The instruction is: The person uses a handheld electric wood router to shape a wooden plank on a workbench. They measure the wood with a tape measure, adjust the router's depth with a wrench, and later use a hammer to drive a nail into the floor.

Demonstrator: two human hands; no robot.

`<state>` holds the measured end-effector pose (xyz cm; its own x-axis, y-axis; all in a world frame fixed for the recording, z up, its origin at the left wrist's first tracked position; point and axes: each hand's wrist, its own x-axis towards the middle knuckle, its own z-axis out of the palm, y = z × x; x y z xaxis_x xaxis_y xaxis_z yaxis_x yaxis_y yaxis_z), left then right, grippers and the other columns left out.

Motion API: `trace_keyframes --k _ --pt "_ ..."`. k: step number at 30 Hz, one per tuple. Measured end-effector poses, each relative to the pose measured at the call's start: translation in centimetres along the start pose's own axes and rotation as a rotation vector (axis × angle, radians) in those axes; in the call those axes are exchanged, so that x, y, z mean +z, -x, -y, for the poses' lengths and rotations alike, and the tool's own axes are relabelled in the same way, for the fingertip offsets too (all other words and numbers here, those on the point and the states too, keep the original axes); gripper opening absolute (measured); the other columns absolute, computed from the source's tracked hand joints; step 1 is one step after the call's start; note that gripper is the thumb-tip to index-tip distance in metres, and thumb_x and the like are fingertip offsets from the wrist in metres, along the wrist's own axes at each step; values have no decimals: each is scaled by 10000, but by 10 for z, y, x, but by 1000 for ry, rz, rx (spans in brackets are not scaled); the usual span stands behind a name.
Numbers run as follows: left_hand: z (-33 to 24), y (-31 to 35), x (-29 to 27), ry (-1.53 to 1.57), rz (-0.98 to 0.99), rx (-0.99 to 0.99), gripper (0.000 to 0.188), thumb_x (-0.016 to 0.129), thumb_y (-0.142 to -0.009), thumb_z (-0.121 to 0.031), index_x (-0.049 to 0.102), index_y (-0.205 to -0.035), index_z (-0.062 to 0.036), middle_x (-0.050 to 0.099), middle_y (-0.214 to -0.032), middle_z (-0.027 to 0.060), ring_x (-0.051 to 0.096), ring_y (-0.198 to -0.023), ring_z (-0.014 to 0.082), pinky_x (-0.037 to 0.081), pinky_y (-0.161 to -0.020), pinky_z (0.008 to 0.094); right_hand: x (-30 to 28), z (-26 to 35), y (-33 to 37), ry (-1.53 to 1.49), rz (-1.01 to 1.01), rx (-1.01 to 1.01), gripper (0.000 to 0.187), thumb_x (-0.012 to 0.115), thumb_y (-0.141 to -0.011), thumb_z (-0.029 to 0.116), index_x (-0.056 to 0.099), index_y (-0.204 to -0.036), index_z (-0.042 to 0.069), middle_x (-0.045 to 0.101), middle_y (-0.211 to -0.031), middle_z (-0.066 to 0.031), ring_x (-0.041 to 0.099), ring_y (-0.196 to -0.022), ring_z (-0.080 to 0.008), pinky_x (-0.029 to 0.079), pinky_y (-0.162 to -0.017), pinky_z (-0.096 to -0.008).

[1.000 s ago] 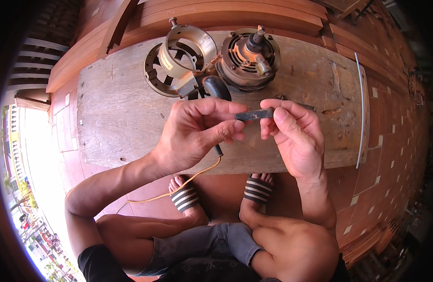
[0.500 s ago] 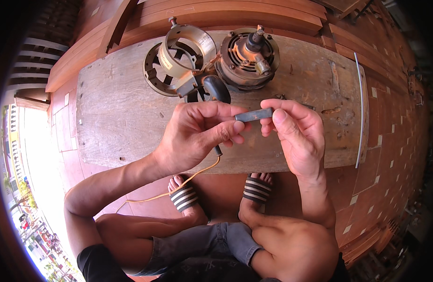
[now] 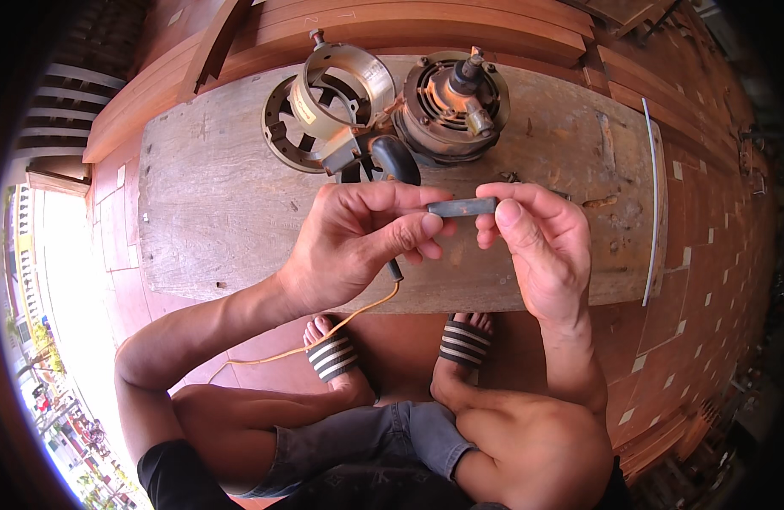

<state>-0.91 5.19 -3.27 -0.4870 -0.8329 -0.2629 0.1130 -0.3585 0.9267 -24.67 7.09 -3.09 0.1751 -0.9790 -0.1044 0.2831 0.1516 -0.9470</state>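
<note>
A small dark grey rectangular bar (image 3: 462, 207) is held up over the near part of the wooden table, between my two hands. My left hand (image 3: 358, 238) pinches its left end between thumb and fingers. Thumb and fingers of my right hand (image 3: 545, 246) grip the other end. Beyond the hands stand a metal router base (image 3: 345, 89) with a ring collar and black handle (image 3: 396, 160), and to its right a rusty round motor unit (image 3: 451, 106) with a shaft on top. Part of the handle area is hidden behind my left hand.
The worn wooden table (image 3: 213, 204) has a thin white strip (image 3: 650, 204) along its right edge. A yellow cord (image 3: 341, 326) runs from under my left hand toward the floor at left. Stacked timber (image 3: 426, 30) lies behind the table. My sandalled feet are below its near edge.
The grey bar has tilted a little and now lies nearly level. Both hands keep hold of it, shifted very slightly right in view, as have the router parts.
</note>
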Motion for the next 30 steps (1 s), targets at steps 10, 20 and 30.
trace_keyframes --k 10,20,30 --pt "-9 3 2 59 74 -152 437 610 -1096 -377 752 -1107 36 784 -945 101 737 -800 135 612 -739 273 10 3 -3 212 -149 -78 338 747 -1034 265 715 -882 -35 659 -725 -18 586 -679 -59 474 -624 -222" --pt "-7 3 0 88 88 -164 416 586 -1111 -338 724 -1180 49 775 -953 124 740 -810 162 613 -761 288 5 1 -1 236 -88 -72 287 687 -1064 224 706 -939 -34 637 -745 -25 579 -700 -82 460 -659 -237" --pt "-5 6 -3 70 -36 82 298 751 -966 13 719 -1261 3 776 -1065 97 743 -967 148 611 -879 285 3 10 6 16 40 -18 236 700 -1021 59 712 -1210 -82 717 -955 -50 666 -920 -95 537 -833 -241"
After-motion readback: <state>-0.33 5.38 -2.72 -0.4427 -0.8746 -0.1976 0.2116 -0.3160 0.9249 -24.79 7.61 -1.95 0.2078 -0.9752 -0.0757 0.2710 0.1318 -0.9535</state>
